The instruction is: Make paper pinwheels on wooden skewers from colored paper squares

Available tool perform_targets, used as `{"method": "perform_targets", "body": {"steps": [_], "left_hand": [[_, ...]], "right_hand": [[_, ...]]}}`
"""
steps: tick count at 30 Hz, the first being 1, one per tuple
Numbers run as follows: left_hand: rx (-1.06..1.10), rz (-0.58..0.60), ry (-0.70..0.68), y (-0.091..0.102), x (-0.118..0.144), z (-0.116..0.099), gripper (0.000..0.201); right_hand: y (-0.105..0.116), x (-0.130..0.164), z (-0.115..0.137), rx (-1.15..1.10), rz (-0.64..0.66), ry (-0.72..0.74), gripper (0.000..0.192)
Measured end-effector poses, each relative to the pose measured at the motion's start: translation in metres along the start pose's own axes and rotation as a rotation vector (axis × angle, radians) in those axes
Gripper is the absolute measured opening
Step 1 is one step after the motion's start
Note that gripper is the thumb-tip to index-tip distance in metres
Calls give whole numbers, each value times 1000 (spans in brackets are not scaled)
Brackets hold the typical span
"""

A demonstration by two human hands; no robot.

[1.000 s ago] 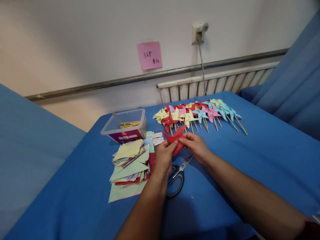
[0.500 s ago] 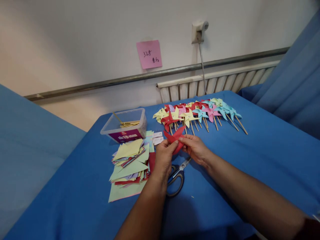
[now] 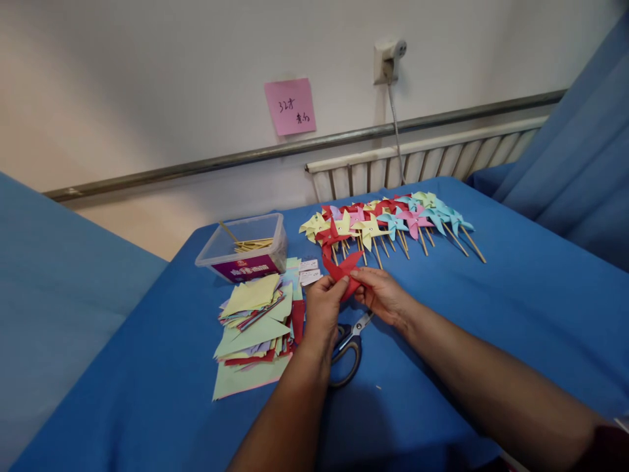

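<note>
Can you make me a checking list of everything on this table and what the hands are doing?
Surface: table under a blue cloth.
Job's things: red paper pinwheel piece, pinched by both hands.
Clutter: row of finished pinwheels on sticks at the back; stack of coloured paper squares; plastic box of sticks; scissors lying under the wrists.
Grippers: left hand and right hand both grip the red piece.
Cables: one cord hangs from a wall socket.
Surroundings: pink note on wall, radiator.
</note>
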State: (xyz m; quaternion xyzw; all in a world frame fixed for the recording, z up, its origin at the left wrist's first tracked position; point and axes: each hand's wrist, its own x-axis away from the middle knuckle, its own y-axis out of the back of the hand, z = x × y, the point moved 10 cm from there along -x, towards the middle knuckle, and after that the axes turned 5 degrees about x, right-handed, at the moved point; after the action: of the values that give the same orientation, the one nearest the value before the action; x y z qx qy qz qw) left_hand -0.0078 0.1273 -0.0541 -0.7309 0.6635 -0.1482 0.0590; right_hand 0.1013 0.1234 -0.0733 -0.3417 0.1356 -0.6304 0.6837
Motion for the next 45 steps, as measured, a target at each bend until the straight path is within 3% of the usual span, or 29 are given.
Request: {"method": "perform_targets", "body": {"steps": [11, 20, 25, 34, 37, 41, 43, 44, 45], "left_hand": [[165, 18, 127, -6, 2, 6, 19], [74, 50, 116, -5, 0, 4, 20], [66, 11, 110, 2, -2, 6, 22], [62, -16, 86, 5, -6, 7, 26], [102, -45, 95, 7, -6, 4, 25], [145, -81, 103, 11, -6, 1, 25], [152, -98, 111, 13, -6, 2, 26], [152, -104, 118, 13, -5, 4, 27], [147, -107, 129, 13, -5, 5, 28]], "right_hand": [[-5, -1, 8, 121, 50, 51, 22], [-3, 0, 16, 186, 29, 85, 26], [-6, -2, 18, 195, 38, 123, 25], [1, -8, 13, 293, -5, 175, 31], [7, -8, 27, 415, -90, 287, 32], [2, 39, 73, 470, -280, 605, 24], [-14, 79, 86, 436, -212, 708, 19], [-22, 97, 86, 398, -142, 698, 18], [-31, 110, 76, 394, -33, 586, 14]]}}
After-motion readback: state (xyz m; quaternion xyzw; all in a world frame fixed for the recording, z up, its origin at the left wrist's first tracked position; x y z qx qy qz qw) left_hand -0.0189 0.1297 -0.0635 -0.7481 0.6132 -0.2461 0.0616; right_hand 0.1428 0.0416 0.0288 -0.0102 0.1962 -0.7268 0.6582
